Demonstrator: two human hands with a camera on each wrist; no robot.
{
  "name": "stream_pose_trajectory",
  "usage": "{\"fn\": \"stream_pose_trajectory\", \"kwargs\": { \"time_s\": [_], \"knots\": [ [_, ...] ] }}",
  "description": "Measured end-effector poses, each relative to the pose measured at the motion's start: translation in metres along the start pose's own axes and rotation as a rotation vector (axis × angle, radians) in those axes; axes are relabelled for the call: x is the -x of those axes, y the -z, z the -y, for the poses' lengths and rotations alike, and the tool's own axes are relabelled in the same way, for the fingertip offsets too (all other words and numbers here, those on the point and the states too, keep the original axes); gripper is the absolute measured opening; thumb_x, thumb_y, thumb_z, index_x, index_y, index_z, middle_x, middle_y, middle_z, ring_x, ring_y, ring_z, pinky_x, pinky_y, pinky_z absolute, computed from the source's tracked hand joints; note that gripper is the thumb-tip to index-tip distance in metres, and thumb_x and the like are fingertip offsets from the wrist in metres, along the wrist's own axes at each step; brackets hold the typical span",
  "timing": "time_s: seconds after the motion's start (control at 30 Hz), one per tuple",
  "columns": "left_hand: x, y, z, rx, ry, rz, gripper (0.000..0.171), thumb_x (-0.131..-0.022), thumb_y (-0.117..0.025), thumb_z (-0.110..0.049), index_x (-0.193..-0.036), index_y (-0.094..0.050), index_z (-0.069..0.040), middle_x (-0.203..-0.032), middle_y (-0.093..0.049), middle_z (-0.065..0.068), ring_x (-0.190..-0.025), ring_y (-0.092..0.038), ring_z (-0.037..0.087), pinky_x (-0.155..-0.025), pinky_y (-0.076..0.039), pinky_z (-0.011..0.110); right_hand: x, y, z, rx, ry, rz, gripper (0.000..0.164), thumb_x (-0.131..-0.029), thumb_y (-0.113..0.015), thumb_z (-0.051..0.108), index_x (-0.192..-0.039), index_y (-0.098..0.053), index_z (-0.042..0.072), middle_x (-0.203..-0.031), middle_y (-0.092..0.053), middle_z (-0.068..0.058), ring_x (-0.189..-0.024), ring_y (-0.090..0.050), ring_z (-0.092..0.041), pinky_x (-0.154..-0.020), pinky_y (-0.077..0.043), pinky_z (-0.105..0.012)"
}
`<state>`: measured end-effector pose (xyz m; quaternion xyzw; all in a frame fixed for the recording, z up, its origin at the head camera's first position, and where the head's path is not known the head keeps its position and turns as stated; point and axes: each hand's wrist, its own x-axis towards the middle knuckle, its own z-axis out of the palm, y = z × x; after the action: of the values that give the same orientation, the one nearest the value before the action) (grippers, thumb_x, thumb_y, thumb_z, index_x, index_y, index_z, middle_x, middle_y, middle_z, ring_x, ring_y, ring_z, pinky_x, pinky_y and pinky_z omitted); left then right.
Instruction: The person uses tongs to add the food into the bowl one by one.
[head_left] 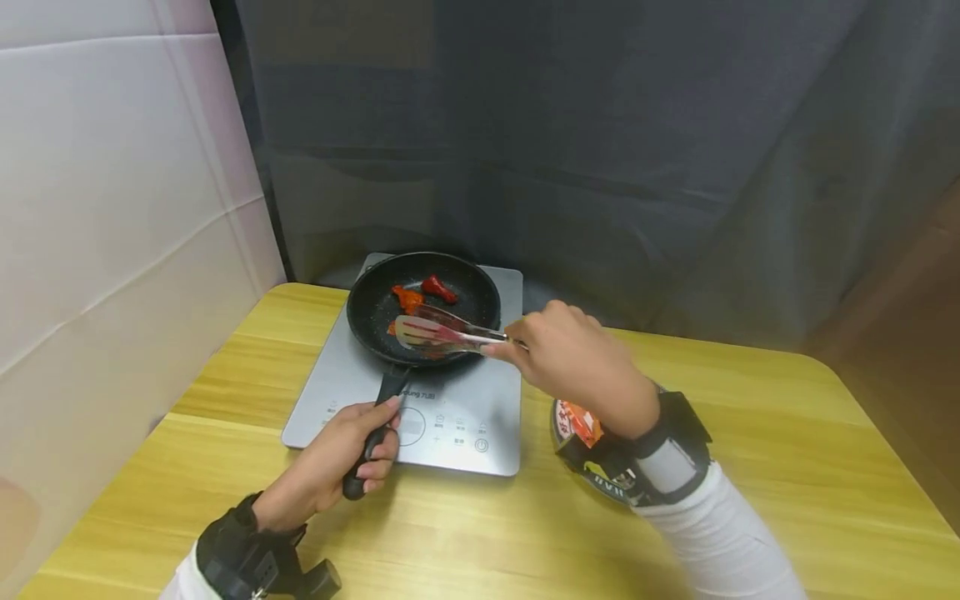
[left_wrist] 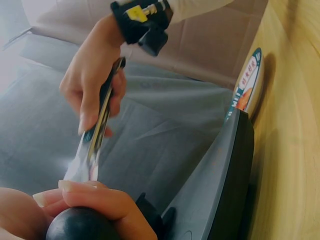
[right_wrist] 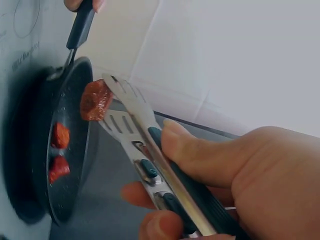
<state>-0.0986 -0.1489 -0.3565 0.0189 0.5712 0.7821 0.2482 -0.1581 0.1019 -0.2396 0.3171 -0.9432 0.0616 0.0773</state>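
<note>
My left hand (head_left: 348,446) grips the black handle (head_left: 393,385) of a frying pan (head_left: 367,321). In my right hand (head_left: 581,358) are metal tongs (right_wrist: 135,135) with slotted ends and dark grips, held over the pan. Between the tong ends is a reddish-brown piece of meat (right_wrist: 96,100), lifted off the pan's surface. Two more pieces lie apart in the pan, an orange one (head_left: 408,298) and a redder one (head_left: 438,288). The left wrist view shows my right hand on the tongs (left_wrist: 95,135), whose tips are hidden there behind my left fingers.
Under the pan is a silver induction cooker (head_left: 495,392) with touch controls. A round container with printed lettering and orange-red colour (head_left: 581,425) sits right of it, partly covered by my right forearm. Behind the wooden table (head_left: 480,533) hangs a dark grey curtain (head_left: 600,167); a pale cloth wall (head_left: 112,167) stands left.
</note>
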Motion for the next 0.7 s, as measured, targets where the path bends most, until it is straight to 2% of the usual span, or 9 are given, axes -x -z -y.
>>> {"fn": "stream_pose_trajectory", "kwargs": {
  "time_s": [0.23, 0.43, 0.53, 0.7],
  "knots": [
    [0.001, -0.001, 0.001, 0.000, -0.001, -0.002, 0.031, -0.105, -0.036, -0.032, -0.094, -0.034, -0.003, -0.061, -0.034, -0.003, -0.040, -0.030, 0.004, -0.036, -0.032, 0.019, -0.031, -0.021, 0.011, -0.026, -0.020, -0.006, 0.048, -0.093, -0.060, 0.044, -0.055, -0.052, 0.016, -0.049, -0.035, 0.005, -0.045, -0.042, -0.013, -0.042, -0.033, -0.027],
    [0.002, -0.001, 0.003, 0.010, -0.006, 0.012, 0.031, -0.105, -0.036, -0.033, -0.094, -0.034, -0.004, -0.061, -0.034, -0.004, -0.040, -0.030, 0.004, -0.036, -0.032, 0.019, -0.045, -0.035, 0.019, 0.010, -0.069, -0.044, 0.050, -0.094, -0.058, 0.044, -0.053, -0.051, 0.016, -0.048, -0.037, 0.003, -0.041, -0.044, -0.015, -0.038, -0.033, -0.027],
    [0.003, -0.001, 0.003, 0.012, -0.010, 0.013, 0.032, -0.105, -0.037, -0.033, -0.094, -0.034, -0.004, -0.061, -0.033, -0.004, -0.040, -0.030, 0.004, -0.036, -0.032, 0.019, -0.053, -0.042, 0.023, 0.026, -0.102, -0.045, 0.050, -0.094, -0.058, 0.045, -0.055, -0.054, 0.015, -0.050, -0.037, 0.002, -0.039, -0.045, -0.016, -0.036, -0.032, -0.027],
    [0.003, -0.002, 0.002, 0.010, -0.006, 0.017, 0.032, -0.105, -0.037, -0.034, -0.093, -0.035, -0.004, -0.061, -0.033, -0.003, -0.040, -0.030, 0.005, -0.036, -0.032, 0.019, -0.063, -0.053, 0.031, 0.052, -0.154, -0.016, 0.043, -0.093, -0.057, 0.048, -0.071, -0.065, 0.011, -0.056, -0.046, -0.002, -0.045, -0.052, -0.019, -0.038, -0.041, -0.030]
  ]
}}
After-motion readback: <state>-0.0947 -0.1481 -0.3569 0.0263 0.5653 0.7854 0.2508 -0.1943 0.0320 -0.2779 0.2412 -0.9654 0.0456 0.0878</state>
